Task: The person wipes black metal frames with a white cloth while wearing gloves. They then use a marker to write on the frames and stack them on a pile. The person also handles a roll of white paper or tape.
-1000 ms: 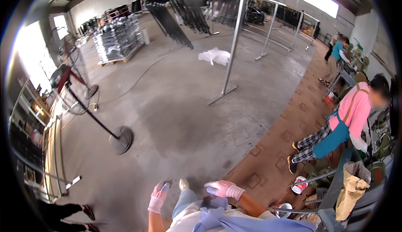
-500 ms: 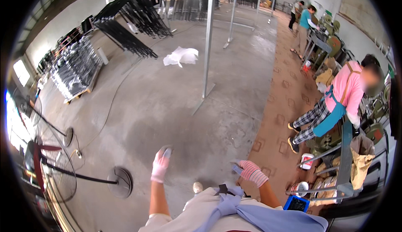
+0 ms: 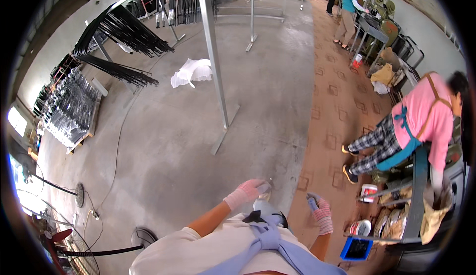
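Note:
My left hand (image 3: 245,193), in a pale pink knitted glove with grey on the fingers, reaches across in front of my body above the grey floor. Its fingers look loosely stretched, slightly blurred, and I see nothing in them. My right hand (image 3: 322,213) wears a pink-and-white striped glove with blue-grey fingertips. It hangs over the brown walkway, fingers apart from the thumb, holding nothing that I can see. A blue bin (image 3: 356,249) with dark contents is the nearest thing to it.
A metal rack post (image 3: 213,52) stands ahead, with black strips (image 3: 134,32) hanging to its left. White sheeting (image 3: 192,72) lies on the floor. A wrapped pallet load (image 3: 72,106) and fans are at left. A co-worker in pink (image 3: 421,111) bends at a bench on the right.
My view has turned to the right and the rack has shifted left. My left hand has swung right across my body. The co-worker in pink has bent over a paper sack.

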Available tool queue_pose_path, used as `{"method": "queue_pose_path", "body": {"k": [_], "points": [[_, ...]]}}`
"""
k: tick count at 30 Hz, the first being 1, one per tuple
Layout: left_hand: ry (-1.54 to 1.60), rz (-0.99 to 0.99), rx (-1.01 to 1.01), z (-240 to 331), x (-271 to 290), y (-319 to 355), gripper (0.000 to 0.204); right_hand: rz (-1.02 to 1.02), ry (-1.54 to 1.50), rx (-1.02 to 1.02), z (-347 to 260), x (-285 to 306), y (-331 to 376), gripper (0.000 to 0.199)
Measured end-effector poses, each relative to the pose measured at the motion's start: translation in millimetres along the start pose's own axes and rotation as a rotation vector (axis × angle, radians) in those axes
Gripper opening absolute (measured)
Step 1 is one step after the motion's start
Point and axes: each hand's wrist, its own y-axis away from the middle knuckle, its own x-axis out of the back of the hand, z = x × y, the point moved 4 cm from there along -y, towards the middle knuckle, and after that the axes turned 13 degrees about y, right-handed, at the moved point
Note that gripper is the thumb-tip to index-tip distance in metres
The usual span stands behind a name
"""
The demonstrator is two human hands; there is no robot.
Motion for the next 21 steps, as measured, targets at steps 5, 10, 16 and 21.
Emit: {"method": "queue_pose_path", "body": {"k": [5,10,16,21], "points": [[-0.048,0.03,0.118,-25,59,-111,0.027,-0.038,0.28,0.131,-51,35,-139,0.027],[0.38,0.376,0.261,8,107,-203,0.05,-0.164,0.396,0.432,-161,40,-261,0.025],[0.433,0.591,0.322,40,203,-322,0.054,-0.232,0.127,0.438,-179,-19,-419,0.022],[0.57,0.666,0.238,60,297,-439,0.051,0.037,0.134,0.477,-219,5,-541,0.02]]}}
